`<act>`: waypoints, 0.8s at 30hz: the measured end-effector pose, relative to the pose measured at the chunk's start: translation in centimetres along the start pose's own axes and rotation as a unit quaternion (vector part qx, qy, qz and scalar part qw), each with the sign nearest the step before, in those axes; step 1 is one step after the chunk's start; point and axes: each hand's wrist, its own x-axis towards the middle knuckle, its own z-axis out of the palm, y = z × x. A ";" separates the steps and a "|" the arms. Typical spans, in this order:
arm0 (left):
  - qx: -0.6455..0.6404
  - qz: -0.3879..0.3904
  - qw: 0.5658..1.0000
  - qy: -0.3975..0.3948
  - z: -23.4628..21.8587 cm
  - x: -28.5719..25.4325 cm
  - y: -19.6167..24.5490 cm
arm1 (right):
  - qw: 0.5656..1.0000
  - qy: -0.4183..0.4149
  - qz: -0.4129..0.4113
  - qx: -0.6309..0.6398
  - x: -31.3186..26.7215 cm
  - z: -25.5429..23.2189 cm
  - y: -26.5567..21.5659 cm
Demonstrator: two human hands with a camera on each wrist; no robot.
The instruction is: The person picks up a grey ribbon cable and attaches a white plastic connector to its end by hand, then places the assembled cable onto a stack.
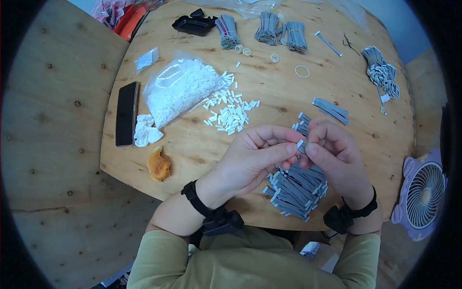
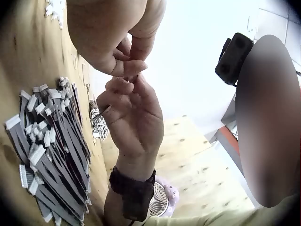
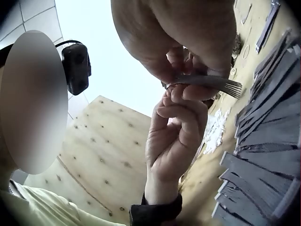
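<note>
A short grey ribbon cable [image 3: 207, 82] with a white connector [image 1: 301, 144] at one end is held between my two hands over the table. My left hand [image 1: 255, 158] pinches it at the connector end between thumb and forefinger. From the other side my right hand [image 1: 337, 156] grips the grey strip with thumb and curled fingers. In the right wrist view the strip's free end, split into thin wires, sticks out past the right fingers. Below both hands lies a pile of similar grey cables [image 1: 298, 190] with white connectors, and a smaller bundle [image 1: 331, 111] lies beyond the right hand.
A clear bag of white connectors [image 1: 178, 89] has spilled loose pieces [image 1: 231, 115] to the left. Nearby are a phone [image 1: 126, 114], tissue [image 1: 146, 130] and a piece of bread [image 1: 158, 164]. Tied cable bundles [image 1: 296, 36] stand at the back; a purple fan [image 1: 423, 195] is at right.
</note>
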 end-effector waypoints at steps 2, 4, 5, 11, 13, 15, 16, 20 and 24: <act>-0.008 -0.001 1.000 0.002 0.0 0.0 0.0 | 1.000 0.004 -0.009 -0.010 0.0 0.0 0.0; -0.007 -0.001 1.000 0.002 0.0 0.0 0.0 | 1.000 0.001 -0.009 -0.017 0.0 0.1 -0.1; -0.006 -0.001 1.000 0.003 0.0 0.0 0.0 | 1.000 0.000 -0.009 -0.020 0.0 0.1 -0.1; -0.006 -0.003 1.000 0.008 0.0 0.0 0.0 | 0.999 -0.008 -0.007 -0.033 0.0 0.1 -0.2; -0.004 -0.001 1.000 0.008 0.1 0.0 -0.1 | 0.999 -0.006 -0.003 -0.036 0.0 0.1 -0.4; -0.004 0.000 1.000 0.006 0.2 0.0 -0.1 | 0.999 -0.004 -0.002 -0.034 0.0 0.1 -0.4; -0.005 0.001 1.000 0.004 0.2 0.0 -0.1 | 1.000 -0.002 -0.003 -0.031 0.0 0.1 -0.3; 0.010 0.010 1.000 0.003 0.3 -0.1 0.0 | 1.000 0.004 0.008 -0.015 -0.1 0.2 -0.2; 0.023 0.011 1.000 0.004 0.4 -0.2 0.0 | 1.000 -0.003 0.008 -0.018 -0.2 0.3 -0.5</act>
